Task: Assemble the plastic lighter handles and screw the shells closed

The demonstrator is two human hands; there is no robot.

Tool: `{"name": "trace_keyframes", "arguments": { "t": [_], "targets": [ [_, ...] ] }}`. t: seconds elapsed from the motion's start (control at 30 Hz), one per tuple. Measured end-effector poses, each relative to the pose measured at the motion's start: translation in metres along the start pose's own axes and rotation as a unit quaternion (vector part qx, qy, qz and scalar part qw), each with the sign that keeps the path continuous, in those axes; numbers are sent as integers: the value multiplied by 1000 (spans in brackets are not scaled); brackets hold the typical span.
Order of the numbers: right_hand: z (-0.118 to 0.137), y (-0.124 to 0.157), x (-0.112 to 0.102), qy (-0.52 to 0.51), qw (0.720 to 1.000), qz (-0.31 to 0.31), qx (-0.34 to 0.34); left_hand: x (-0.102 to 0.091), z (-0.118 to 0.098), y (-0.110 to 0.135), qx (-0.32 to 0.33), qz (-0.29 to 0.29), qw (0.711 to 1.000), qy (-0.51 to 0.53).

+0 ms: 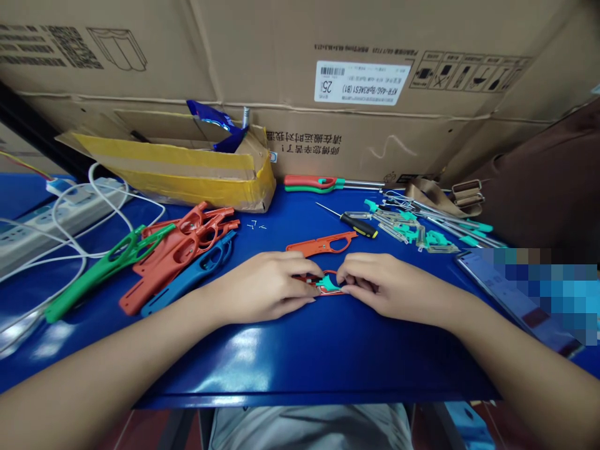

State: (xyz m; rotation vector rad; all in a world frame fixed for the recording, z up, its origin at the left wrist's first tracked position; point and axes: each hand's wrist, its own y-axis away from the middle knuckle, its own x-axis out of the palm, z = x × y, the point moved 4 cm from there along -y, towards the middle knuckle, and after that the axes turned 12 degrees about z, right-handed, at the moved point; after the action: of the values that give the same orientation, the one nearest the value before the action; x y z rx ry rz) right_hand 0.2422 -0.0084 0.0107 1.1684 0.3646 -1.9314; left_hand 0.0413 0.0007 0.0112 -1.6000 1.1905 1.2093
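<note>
Fingers [302,269] of the left hand [267,284] grip the orange lighter half-shell [334,294] at its left end! Right hand [382,281] bunched at its right, exact grip unclear; teal trigger [330,284] between them, against the half-shell.

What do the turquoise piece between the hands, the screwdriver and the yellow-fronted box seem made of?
Turquoise piece: probably plastic, evenly coloured, fairly matte. Screwdriver: shaft likely metal, smooth grey; handle perhaps plastic or rubber, black and yellow. Box: apparently cardboard, with bare brown edges; glossy yellow front resembles tape.
</note>
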Motion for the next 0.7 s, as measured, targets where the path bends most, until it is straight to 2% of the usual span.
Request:
{"name": "trace_keyframes", "arguments": {
  "t": [0.27, 0.37, 0.47, 0.5, 0.57, 0.63, 0.7],
  "targets": [
    [1, -1, 0, 10, 1000, 4, 5, -2, -3, -2, -7, 4, 1000, -13],
    [2, 1, -2, -6, 1000, 3, -16, 0, -4, -2, -10, 7, 1000, -18],
    [-4, 5, -16, 4, 997, -80, -10, 2, -3, -2, -19, -5, 1000, 0],
    [-10, 7, -23, 26, 991, -128, 19, 3, -3, -1, -26, -12, 1000, 10],
    [-24, 14, -37, 100, 968, -197, 120, 4, -1, -1, -39, -23, 999, 27],
    [-38, 20, -46, 172, 931, -212, 241, 5, 0, -1, -45, -27, 998, 33],
    [-49, 24, -49, 214, 898, -188, 335, 6, 0, -1, -47, -29, 998, 35]
  ]
}}
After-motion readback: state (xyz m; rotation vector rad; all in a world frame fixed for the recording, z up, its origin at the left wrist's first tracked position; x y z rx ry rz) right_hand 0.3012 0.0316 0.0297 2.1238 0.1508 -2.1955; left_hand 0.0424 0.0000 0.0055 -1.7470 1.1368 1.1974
